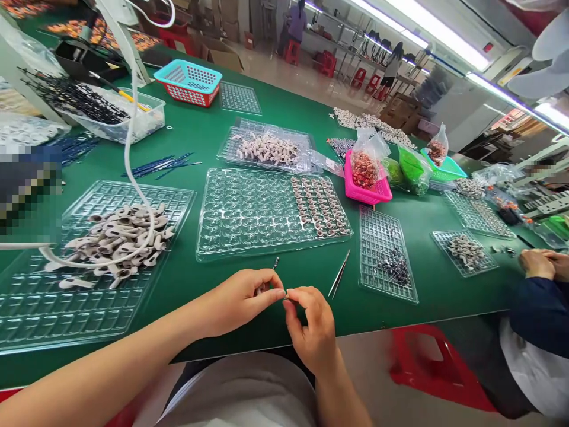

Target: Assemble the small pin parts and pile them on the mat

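Observation:
My left hand point(249, 299) is closed around a pale earbud shell point(261, 289), mostly hidden by the fingers. My right hand point(313, 323) pinches at the left fingertips; whatever sits in that pinch is too small to name. Just beyond the left knuckles shows a small metallic part point(276, 263). A pair of tweezers point(339, 274) lies to the right of my hands. In front of them is a clear blister tray point(249, 210), its right-hand columns filled with small beige parts point(317, 204).
Left, earbud shells point(120, 240) are heaped on clear trays under a white cable point(128, 130). A second shell pile point(267, 148) sits farther back. Rightward are a pink basket point(367, 193) and a tray of dark wired parts point(393, 267). A co-worker's hands point(540, 263) rest at the right edge.

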`<state>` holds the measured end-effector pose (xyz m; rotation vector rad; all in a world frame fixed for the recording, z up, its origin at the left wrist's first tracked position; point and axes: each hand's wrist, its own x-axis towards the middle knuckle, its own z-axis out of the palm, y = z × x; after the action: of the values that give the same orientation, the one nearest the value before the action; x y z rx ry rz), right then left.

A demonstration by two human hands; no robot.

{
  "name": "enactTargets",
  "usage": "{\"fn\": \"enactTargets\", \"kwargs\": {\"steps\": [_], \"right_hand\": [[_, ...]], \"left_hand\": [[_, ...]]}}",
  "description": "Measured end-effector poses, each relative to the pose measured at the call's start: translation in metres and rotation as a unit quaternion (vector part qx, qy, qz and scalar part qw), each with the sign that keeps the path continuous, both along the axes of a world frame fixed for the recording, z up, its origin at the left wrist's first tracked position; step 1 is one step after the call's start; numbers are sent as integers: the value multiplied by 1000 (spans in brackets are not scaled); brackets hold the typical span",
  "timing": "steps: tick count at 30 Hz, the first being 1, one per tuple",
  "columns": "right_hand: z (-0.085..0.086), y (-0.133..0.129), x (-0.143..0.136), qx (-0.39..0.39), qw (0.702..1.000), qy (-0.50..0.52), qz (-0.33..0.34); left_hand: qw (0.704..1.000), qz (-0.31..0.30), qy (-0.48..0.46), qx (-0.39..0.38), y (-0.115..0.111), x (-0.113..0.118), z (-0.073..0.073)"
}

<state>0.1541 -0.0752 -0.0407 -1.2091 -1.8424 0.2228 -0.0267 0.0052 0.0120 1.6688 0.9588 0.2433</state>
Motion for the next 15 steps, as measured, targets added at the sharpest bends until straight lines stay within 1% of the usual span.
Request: {"fn": "enactTargets", "kwargs": {"steps": [3,9,15], "right_hand": [[0,0,0,3,1000,-6,-2],[0,-1,0,19,1000,-10,-4],[1,-3,2,-9,999,30,-15]], "left_hand": [[1000,-1,5,-4,0,-1,-1],[999,-13,11,-37,1,1,1],[998,20,-22,-55,3,3,2]]}}
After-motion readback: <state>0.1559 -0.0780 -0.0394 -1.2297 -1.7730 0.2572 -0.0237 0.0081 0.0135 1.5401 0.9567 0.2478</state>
